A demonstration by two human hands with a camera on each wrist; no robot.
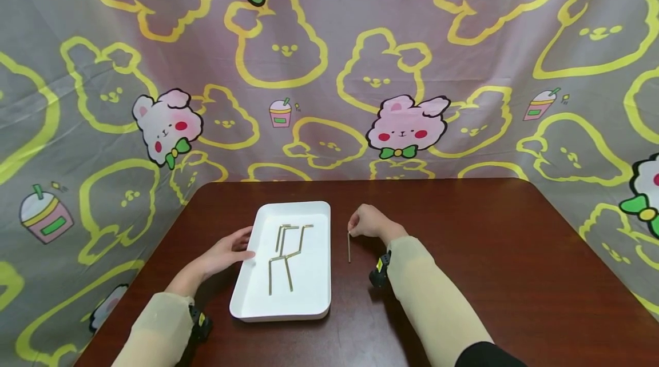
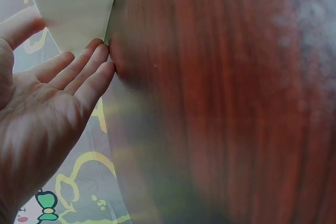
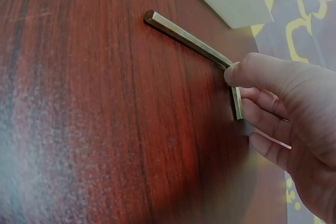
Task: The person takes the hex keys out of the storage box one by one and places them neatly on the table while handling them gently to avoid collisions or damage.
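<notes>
Brassy key (image 3: 191, 42) pinched near its bend in my right grip (image 1: 373, 223): best lifted level, left grip (image 1: 220, 256) loose against tray (image 1: 309, 298).

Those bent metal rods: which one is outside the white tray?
The bent rod at the fingertips of the right hand, to the right of the white tray. It alone is outside; the other rods all lie inside the tray.

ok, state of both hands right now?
Left hand: open, fingers touching the side of the white tray.
Right hand: closed, holding an L-shaped hex key near its bend.
</notes>
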